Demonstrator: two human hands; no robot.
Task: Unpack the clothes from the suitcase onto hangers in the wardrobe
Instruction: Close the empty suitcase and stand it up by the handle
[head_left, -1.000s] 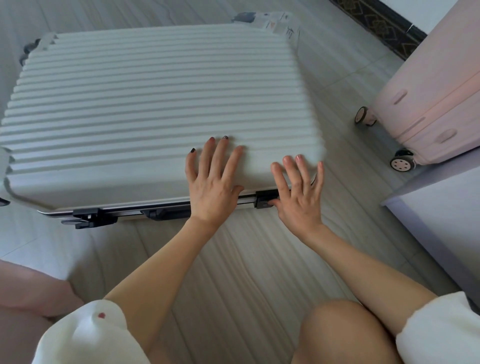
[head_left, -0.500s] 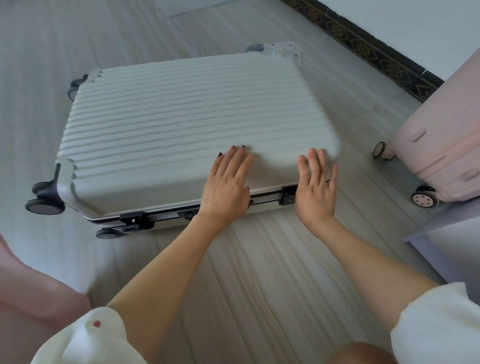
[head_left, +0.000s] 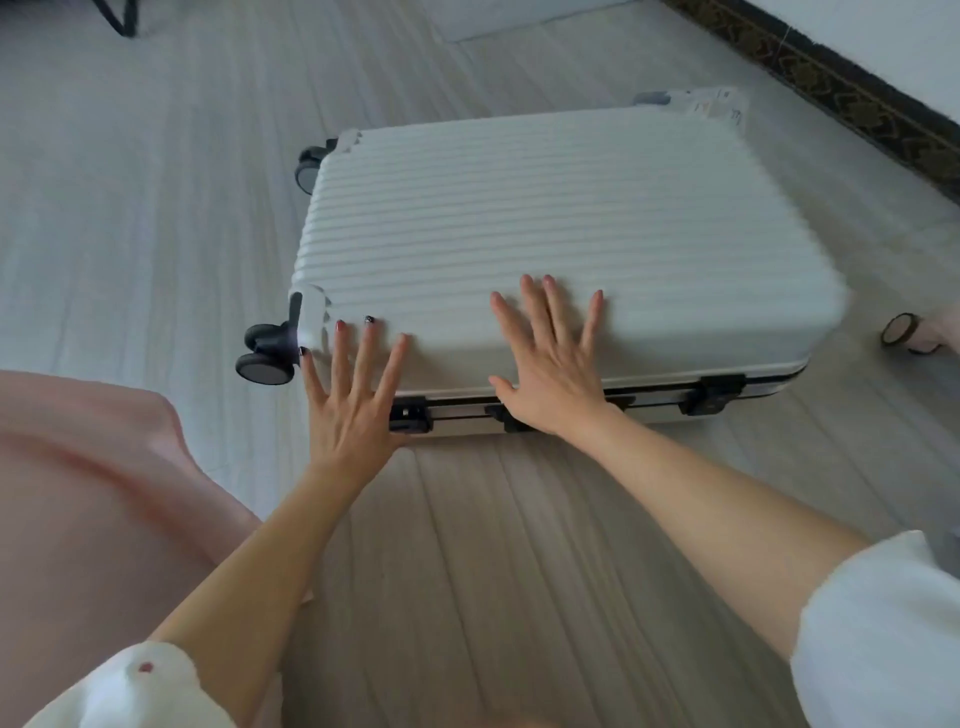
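A white ribbed hard-shell suitcase (head_left: 561, 218) lies flat and closed on the pale wood floor, its wheels to the left. Dark latches (head_left: 719, 393) line its near side. My left hand (head_left: 353, 395) lies with fingers spread straight on the near left corner of the lid, the palm over the edge by a latch (head_left: 410, 418). My right hand (head_left: 553, 364) lies flat with spread fingers on the lid's near edge, about the middle. No clothes, hangers or wardrobe show in the head view.
A pink fabric surface (head_left: 98, 493) fills the lower left beside my left arm. A wheel of a pink suitcase (head_left: 901, 330) shows at the right edge. A dark patterned skirting (head_left: 852, 98) runs along the wall at the upper right. Bare floor (head_left: 493, 571) lies in front of me.
Both hands have slid left along the suitcase's near edge, the left from the middle to the wheel corner. The view has shifted, so the suitcase sits further right and the pink suitcase is almost out of frame.
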